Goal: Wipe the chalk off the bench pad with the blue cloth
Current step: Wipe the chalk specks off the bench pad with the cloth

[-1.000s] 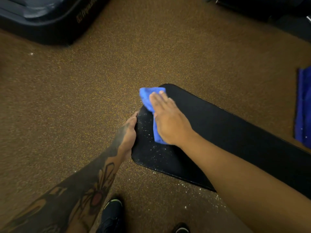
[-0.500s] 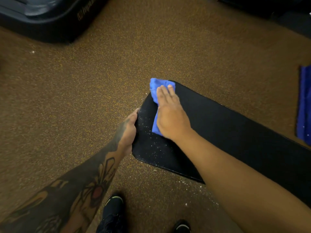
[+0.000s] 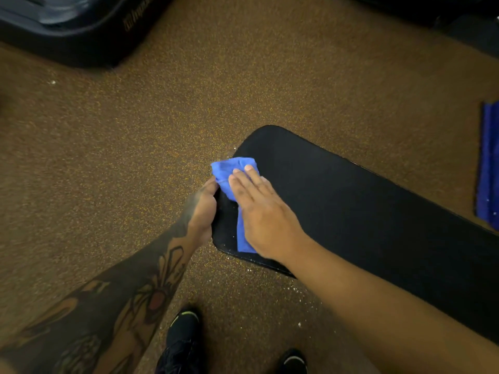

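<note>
The black bench pad [image 3: 351,201] runs from the middle of the view to the lower right. My right hand [image 3: 263,214] lies flat on the blue cloth [image 3: 229,168], pressing it onto the pad's near-left end; the cloth sticks out past the fingertips and over the pad's left edge. My left hand [image 3: 201,209] grips that left edge, just beside the cloth. A few white chalk specks [image 3: 225,236] remain on the pad's corner next to the cloth.
The floor [image 3: 189,103] is brown speckled rubber, with white chalk crumbs [image 3: 291,288] scattered below the pad. A dark machine base [image 3: 81,31] stands at the top left. A blue mat [image 3: 488,166] lies at the right edge. My shoes [image 3: 183,338] are at the bottom.
My right hand has slid the cloth from the pad's far tip back toward the near-left corner. Fewer chalk specks show on the pad. My left hand keeps its hold on the edge.
</note>
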Available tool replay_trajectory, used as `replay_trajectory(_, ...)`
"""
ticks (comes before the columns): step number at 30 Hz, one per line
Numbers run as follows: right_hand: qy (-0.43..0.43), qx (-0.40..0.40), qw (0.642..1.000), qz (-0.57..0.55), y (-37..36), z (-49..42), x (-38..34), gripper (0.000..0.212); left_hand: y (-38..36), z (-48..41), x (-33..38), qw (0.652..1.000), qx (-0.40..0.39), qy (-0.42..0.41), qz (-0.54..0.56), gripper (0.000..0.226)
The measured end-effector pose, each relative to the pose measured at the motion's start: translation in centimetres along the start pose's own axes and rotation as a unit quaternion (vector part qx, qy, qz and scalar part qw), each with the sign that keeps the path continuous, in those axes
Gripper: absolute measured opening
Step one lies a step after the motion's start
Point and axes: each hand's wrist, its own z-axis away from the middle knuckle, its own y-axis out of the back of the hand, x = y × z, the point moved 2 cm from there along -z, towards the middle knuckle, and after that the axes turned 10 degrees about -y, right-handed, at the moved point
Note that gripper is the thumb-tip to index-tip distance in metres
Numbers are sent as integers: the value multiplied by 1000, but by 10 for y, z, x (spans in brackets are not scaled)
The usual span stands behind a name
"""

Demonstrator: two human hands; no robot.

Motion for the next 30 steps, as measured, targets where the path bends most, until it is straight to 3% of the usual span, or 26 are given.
replay_trajectory(5, -152, -6, 988, -17, 9, -15, 16, 59, -1, -1, 1, 999, -32, -13, 2, 41)
replay_trajectory(10, -95, 3, 994, 56, 27, -12, 9, 72, 0, 1, 3, 998, -62, -18, 21, 42)
replay_trajectory(15, -70, -55, 995, 47, 12, -21, 16, 63, -1, 0, 0, 998, -50, -15, 25, 41)
replay_trajectory(20, 43, -46, 997, 39, 4, 6, -2, 55, 1, 2, 1, 998, -39, 28, 35, 44)
replay_trajectory(24, -88, -28, 996, 5, 8, -10, 3, 58, 2, -1, -1, 998, -35, 17, 53, 39)
replay_trajectory(28, 58, -49, 997, 31, -4, 21, -27, 63, 6, -2, -1, 996, -42, 36, 65, 44)
replay_trajectory(30, 57, -29, 997, 32, -2, 19, -19, 61, 7, -1, 1, 997, -34, 26, 69, 46)
